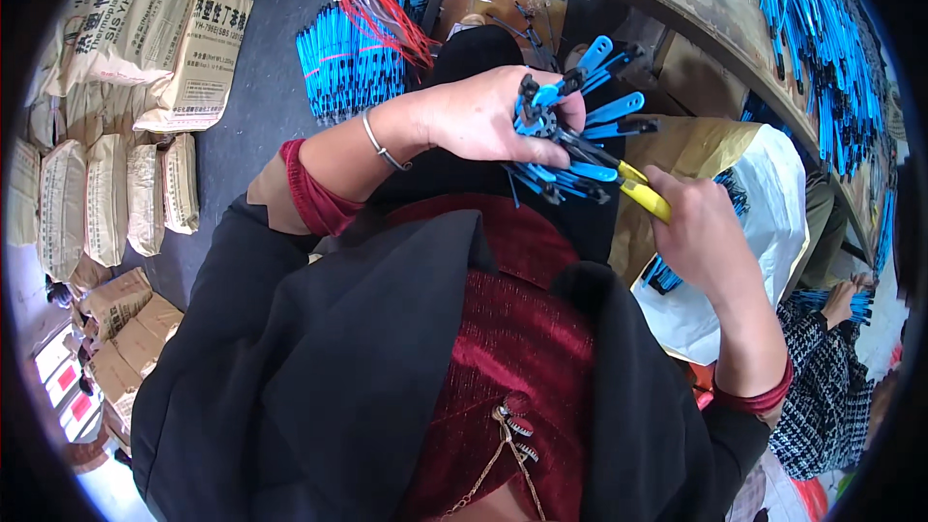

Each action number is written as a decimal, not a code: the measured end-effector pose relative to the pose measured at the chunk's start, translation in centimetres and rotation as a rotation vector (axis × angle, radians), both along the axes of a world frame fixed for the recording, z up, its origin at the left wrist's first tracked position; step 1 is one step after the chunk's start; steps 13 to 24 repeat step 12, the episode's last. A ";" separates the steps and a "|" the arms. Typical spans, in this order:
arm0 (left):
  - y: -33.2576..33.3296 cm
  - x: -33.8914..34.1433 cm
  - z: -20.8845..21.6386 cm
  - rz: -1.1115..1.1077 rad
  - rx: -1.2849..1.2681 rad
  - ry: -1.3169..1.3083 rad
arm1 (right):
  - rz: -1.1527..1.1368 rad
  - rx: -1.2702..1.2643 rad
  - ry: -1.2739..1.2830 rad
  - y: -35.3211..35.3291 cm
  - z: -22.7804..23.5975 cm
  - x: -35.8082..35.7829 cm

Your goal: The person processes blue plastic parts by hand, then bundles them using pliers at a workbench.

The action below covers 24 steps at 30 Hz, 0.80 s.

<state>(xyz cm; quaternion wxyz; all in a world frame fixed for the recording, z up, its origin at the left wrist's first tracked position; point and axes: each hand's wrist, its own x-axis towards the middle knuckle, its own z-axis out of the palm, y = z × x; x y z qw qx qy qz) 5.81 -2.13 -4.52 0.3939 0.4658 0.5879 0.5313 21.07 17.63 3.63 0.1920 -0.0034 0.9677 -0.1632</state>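
Note:
A spray of blue and black plastic strips (615,108), fanning out from a dark hub, is gripped in my left hand (478,121). The thumb and fingers wrap around its middle, which they partly hide. My right hand (704,227) is closed around yellow-handled pliers (645,198). Their dark jaws reach in among the strips close to my left thumb; whether they are biting on a piece I cannot make out. The strips point outward on the right and below my left hand.
Bundled blue strips (348,68) lie beyond my left forearm, beside red ties (387,14). A white-lined paper sack (773,193) holds more strips at right. Heaped strips (822,58) cover a wooden bench. Paper sacks (208,48) stand left. Another person's hand (839,304) holds strips at far right.

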 end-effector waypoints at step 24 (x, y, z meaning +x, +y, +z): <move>-2.6 -3.7 5.6 0.413 0.024 -0.224 | -0.447 -0.705 0.255 5.4 -3.0 0.2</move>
